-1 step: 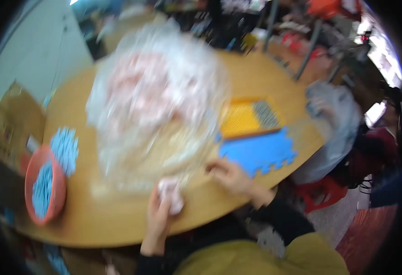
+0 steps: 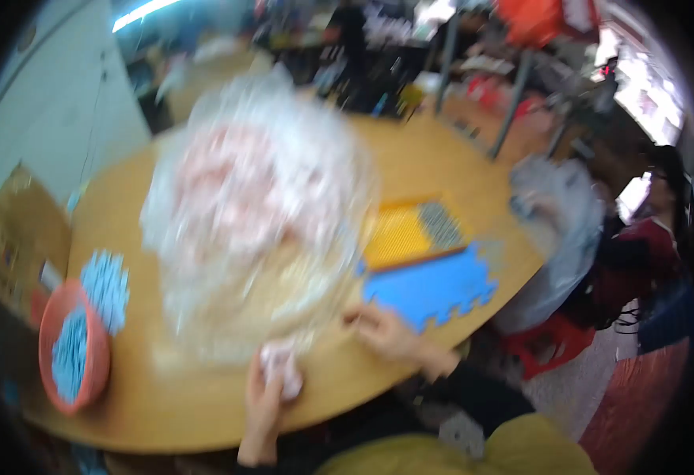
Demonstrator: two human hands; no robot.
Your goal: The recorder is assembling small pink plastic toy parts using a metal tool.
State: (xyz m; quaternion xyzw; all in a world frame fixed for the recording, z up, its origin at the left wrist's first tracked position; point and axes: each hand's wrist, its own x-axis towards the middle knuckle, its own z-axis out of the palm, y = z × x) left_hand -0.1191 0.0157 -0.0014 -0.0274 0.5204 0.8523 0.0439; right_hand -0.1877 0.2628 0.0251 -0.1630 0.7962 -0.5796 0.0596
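My left hand [image 2: 263, 404] is closed round a small pale pink-and-white piece [image 2: 282, 370], soft-looking and blurred, held over the table's near edge. To its right, my right hand [image 2: 386, 332] hovers with fingers curled towards a pinch; whatever may be between the fingertips is too small and smeared to make out. Just beyond that hand lies a blue foam mat [image 2: 434, 286] with jigsaw edges. A yellow tray [image 2: 398, 235] with a grey patch of small parts rests against the mat's far side. Ahead of both hands, a large clear plastic bag [image 2: 331, 170] holds many pinkish pieces.
The round wooden table [image 2: 145, 388] carries everything. At left stand a pink basket [image 2: 103, 364] of light-blue strips, a pile of similar strips [image 2: 106, 289] and a cardboard box [image 2: 26, 229]. A filled plastic bag [image 2: 549, 277], a red stool [image 2: 549, 344] and a person [image 2: 652, 245] are at right.
The whole view has shifted, so the table and its things sit lower and slightly left. Both hands keep nearly the same pose, the left still holding the pink-and-white piece.
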